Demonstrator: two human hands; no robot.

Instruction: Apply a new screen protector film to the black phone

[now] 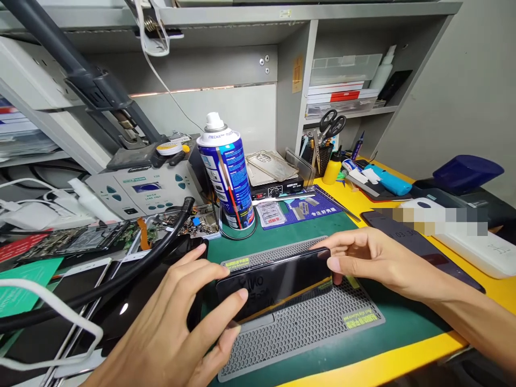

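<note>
Covered, cropped, blurred
The left hand [177, 306] covers the lower left corner of the black smartphone [290, 279]; pixelation blurs part of the white device [492, 252]; the top-left corner crops the jointed arm [52, 43]; the spray can [229, 177] bears unreadable small print.

A yellow bench [403, 358] ran from the bottom of the frame up its right side. A green mat [399, 322] lay across it at centre; at right rested a dark phone [433, 255] and a long white device [497, 255], with a yellow bottle [331, 170] standing above centre.
</note>
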